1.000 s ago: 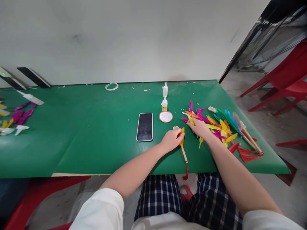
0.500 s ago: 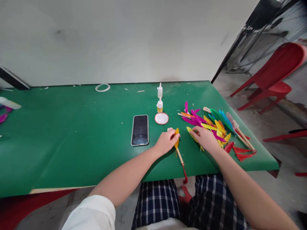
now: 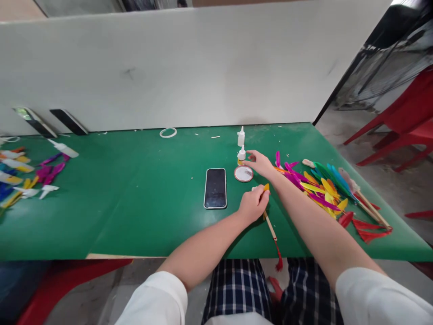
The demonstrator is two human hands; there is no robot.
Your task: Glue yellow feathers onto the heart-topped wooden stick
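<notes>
my left hand (image 3: 252, 205) lies low, knuckles up, fingers (image 3: 262, 195) curled in a pinch. my right hand (image 3: 260, 162) is stretched further forward, palm down, fingers (image 3: 248, 157) loosely spread. both forearms are bare, white sleeves at the elbows.

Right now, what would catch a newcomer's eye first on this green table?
Probably the heap of bright feathers in pink, yellow, green and blue at the right of the green table. Next, the two hands: the left hand pins a yellow feather on a stick near the front edge, while the right hand reaches for the small glue bottle beside a black phone.
</notes>
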